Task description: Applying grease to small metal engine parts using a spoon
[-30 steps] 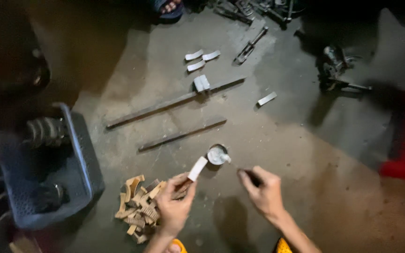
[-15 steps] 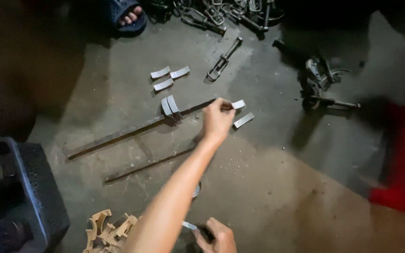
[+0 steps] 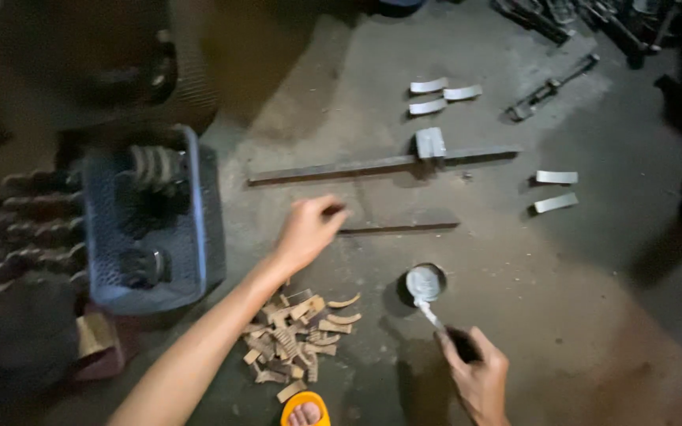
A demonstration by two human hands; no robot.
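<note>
Your left hand (image 3: 307, 230) has pulled back from the far plates to the short bar (image 3: 399, 227), fingers curled at its end; your right hand (image 3: 477, 373), at five o'clock, stays clamped on the brush (image 3: 428, 304) in the small tin (image 3: 425, 282).

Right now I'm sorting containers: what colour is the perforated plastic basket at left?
Blue plastic basket, clearest in the head view.

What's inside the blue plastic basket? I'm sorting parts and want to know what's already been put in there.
The blue basket holds a ribbed coil-like metal part at the far end and a round dark part nearer. Shadow hides anything underneath.
</note>
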